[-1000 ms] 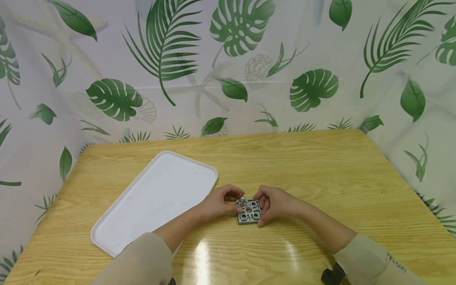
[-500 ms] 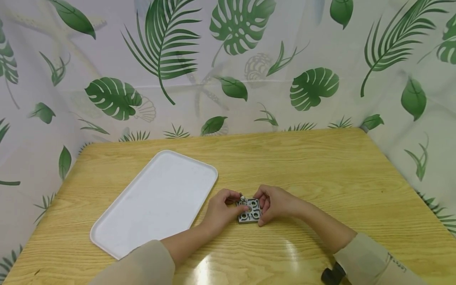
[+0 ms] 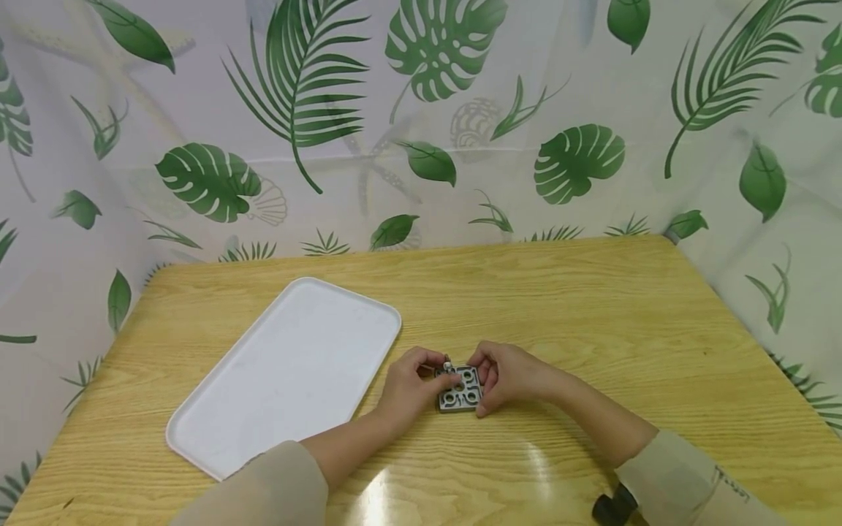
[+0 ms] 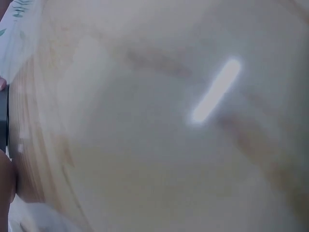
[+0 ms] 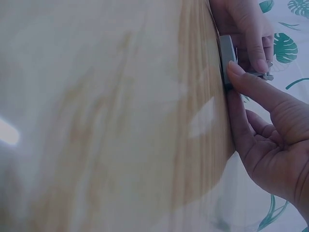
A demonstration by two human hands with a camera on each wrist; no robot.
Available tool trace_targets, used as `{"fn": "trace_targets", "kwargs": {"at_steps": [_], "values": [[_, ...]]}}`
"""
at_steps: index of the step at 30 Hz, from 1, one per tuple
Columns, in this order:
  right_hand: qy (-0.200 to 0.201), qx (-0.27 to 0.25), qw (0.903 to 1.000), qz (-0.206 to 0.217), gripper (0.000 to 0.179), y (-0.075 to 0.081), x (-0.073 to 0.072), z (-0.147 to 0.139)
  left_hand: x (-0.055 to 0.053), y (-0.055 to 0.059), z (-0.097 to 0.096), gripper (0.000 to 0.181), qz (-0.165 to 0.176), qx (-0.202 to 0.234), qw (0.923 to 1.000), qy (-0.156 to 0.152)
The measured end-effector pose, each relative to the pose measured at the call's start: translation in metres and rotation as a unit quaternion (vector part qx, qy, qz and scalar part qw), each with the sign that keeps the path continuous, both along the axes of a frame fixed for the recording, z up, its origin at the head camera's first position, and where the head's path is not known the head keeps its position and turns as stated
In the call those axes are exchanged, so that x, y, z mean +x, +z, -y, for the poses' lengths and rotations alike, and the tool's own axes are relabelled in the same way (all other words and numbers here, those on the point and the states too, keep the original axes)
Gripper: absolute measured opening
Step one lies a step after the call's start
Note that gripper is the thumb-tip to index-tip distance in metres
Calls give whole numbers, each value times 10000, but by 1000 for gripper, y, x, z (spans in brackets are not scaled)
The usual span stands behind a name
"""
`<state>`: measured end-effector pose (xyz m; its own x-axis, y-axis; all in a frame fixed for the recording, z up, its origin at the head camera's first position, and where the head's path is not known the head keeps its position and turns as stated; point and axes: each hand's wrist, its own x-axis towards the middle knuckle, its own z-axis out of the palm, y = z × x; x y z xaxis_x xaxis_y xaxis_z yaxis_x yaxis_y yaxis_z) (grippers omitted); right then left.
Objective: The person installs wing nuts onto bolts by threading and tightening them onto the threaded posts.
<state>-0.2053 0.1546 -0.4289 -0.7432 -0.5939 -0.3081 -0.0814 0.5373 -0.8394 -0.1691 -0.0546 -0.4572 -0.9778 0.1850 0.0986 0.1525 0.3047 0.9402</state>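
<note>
A square grey metal plate (image 3: 470, 394) with several round holes lies flat on the table between my hands. Near its far left corner a small shiny metal fitting (image 3: 449, 367) stands up; the right wrist view shows this fitting (image 5: 263, 75) sticking out from the plate's (image 5: 226, 50) holed face. My left hand (image 3: 406, 386) holds the plate's left side, its thumb across the top and its fingers bent beside the fitting. Opposite, my right hand (image 3: 516, 372) grips the right edge between thumb and fingers. The left wrist view catches only the plate's dark edge (image 4: 4, 116).
A white tray (image 3: 289, 365) lies slantwise to the left on the wooden table (image 3: 559, 307). Leaf-patterned cloth (image 3: 487, 183) rises behind and at both sides. A black object (image 3: 613, 505) shows beside my right sleeve.
My left thumb has moved from the plate's left edge to lie farther over its top, and the left forearm has swung slightly right. The right hand keeps its grip.
</note>
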Motion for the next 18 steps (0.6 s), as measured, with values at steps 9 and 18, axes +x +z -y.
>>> {"fn": "trace_targets", "kwargs": {"at_steps": [9,18], "values": [[-19,-49,10000,16,61,-2,0,0,-26,10,19,23,735,-318,9836,-1614],[-7,-72,10000,-9,62,-3,-1,0,-52,22,30,18,1262,-838,9422,-2988]]}}
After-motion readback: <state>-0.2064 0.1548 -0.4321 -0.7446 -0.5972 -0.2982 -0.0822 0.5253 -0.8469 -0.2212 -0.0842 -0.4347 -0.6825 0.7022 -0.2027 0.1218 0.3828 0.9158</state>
